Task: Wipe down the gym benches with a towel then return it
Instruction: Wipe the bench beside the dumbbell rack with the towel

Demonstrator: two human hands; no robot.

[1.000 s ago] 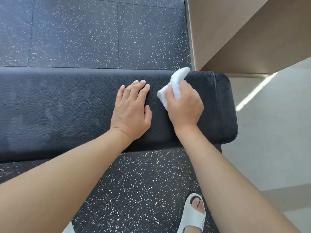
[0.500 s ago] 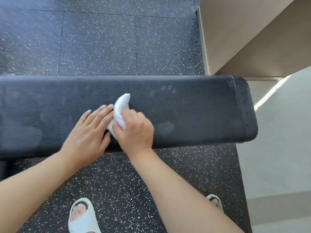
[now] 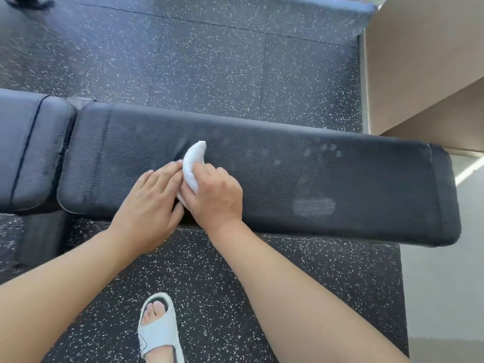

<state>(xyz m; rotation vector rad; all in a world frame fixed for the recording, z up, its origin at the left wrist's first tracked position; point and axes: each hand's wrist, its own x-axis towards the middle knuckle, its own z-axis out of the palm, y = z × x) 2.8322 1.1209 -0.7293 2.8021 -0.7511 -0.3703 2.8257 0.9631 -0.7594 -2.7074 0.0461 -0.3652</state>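
White towel (image 3: 193, 163), bunched, is gripped in the right hand (image 3: 213, 196) against the black padded surface (image 3: 327, 184). Left hand (image 3: 149, 203) rests flat beside it, fingers straight and touching the towel.

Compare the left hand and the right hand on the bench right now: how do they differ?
The right hand grips the white towel with curled fingers; the left hand holds nothing. The left hand lies flat with straight fingers on the bench pad, its fingertips touching the towel; the right hand is bunched, knuckles up. Both rest mid-pad, side by side near its front edge.
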